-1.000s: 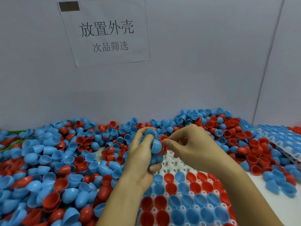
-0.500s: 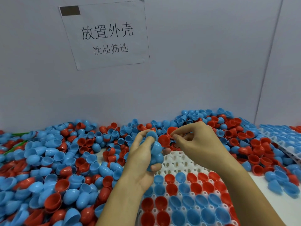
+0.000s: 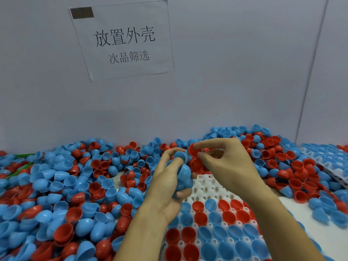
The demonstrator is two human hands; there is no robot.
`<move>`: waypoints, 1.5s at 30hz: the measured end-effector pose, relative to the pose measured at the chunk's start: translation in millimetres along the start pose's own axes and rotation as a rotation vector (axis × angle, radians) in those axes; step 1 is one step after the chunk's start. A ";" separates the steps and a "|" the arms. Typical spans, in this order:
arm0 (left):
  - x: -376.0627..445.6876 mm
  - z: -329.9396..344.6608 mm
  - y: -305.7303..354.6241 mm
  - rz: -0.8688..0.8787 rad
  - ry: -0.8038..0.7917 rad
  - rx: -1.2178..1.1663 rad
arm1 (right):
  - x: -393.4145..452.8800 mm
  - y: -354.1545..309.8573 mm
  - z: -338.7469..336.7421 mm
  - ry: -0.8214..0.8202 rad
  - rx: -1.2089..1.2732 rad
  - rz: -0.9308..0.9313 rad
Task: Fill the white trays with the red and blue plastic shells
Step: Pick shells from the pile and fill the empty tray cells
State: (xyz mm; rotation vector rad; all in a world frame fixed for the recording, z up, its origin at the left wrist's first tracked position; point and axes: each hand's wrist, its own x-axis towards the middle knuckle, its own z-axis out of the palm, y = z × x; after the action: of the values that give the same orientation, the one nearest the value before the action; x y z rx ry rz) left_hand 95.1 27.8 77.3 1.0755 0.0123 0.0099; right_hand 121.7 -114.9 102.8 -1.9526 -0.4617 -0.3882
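A red shell [image 3: 194, 152] is pinched by its rim between the thumb and forefinger of the right hand [image 3: 225, 166], held up just above the far end of the white tray [image 3: 205, 187], while a clutch of blue shells [image 3: 183, 173] is cupped in the curled fingers of the left hand [image 3: 169, 185], right beside it. These things can be judged pretty light, thin moulded plastic halves, stiff enough to keep their bowl shape but probably a bit springy if squeezed hard, and the glossy outside looks like it'd be slippery, so the rim seems the sensible spot to be gripped, one finger inside and one outside. Nothing fragile about them, going by how they're dumped in a loose pile of shells [image 3: 66, 185] all over the counter [image 3: 308, 210]. The near rows of the tray are already filled open side up with reds and blues; the far rows by the hands are left bare. A second tray [image 3: 325, 161] loaded mostly with blue is parked off to the right, and a paper sign [image 3: 124, 42] is stuck on the wall behind.
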 end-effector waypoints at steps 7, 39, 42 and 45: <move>0.2 -0.2 0.9 -0.003 0.007 -0.031 | -0.3 -1.5 4.1 0.069 0.116 -0.015; 3.4 -5.9 -0.2 -0.091 0.101 0.017 | -0.8 1.7 2.2 0.085 0.031 -0.121; 2.9 -2.9 -5.6 -0.164 0.092 -0.006 | -2.1 0.9 5.7 -0.010 0.053 -0.155; 1.9 1.1 -6.7 -0.166 0.043 -0.084 | -3.0 0.7 11.2 -0.049 0.044 -0.151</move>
State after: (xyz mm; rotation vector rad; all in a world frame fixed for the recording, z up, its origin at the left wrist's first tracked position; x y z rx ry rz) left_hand 97.1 23.7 71.9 0.9877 0.1391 -0.1156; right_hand 120.1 -105.4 96.4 -1.8937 -0.6472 -0.4234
